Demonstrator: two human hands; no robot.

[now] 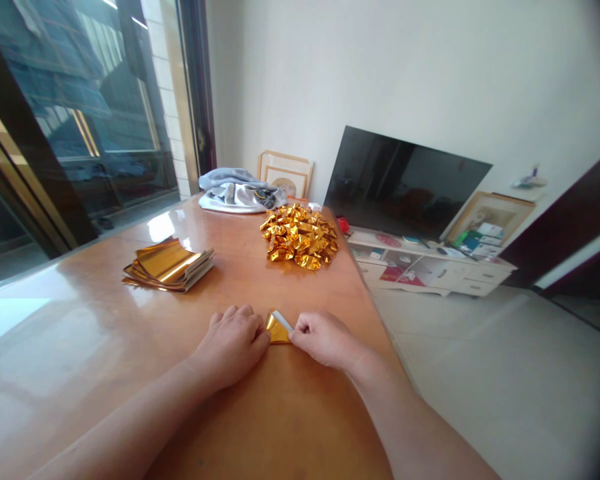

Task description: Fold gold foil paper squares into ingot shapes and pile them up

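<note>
A small piece of gold foil paper (279, 332) lies on the table between my hands, partly folded, with a pale strip of its underside turned up. My left hand (237, 340) rests on its left end, fingers curled and thumb pressed against the paper. At the right end, my right hand (325, 339) is closed, pinching the folded corner between thumb and forefinger. Beyond my left hand sits a stack of flat gold foil sheets (167, 263). A heap of folded gold foil pieces (300, 237) stands farther back on the right.
The glossy wooden table (240, 413) ends along its right edge. Grey-blue cloth (235, 190) lies at its far end, before leaning picture frames (285, 173). A television (405, 180) and a low white cabinet (430, 267) stand to the right, a glass door (105, 113) to the left.
</note>
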